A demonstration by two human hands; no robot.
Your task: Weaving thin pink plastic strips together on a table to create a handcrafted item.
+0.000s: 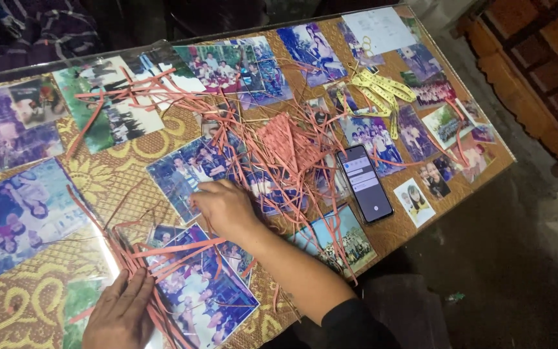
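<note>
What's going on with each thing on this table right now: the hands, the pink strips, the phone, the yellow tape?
left hand: flat, pressing a bundle of pink strips.
right hand: palm down, fingers on the table.
loose strips: scattered, tangled.
woven piece: partly finished.
phone: face up, screen lit.
measuring tape: loosely folded.

My left hand (121, 313) lies on a strip bundle (146, 271); my right hand (226, 208) sits behind it, the phone (365, 183) to its right (beside the tangled strips (279, 139)).

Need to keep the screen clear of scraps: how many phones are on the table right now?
1. A single smartphone lies face up, screen lit, near the table's right side, just right of the pink paper strips. The strips may hide another.
</note>
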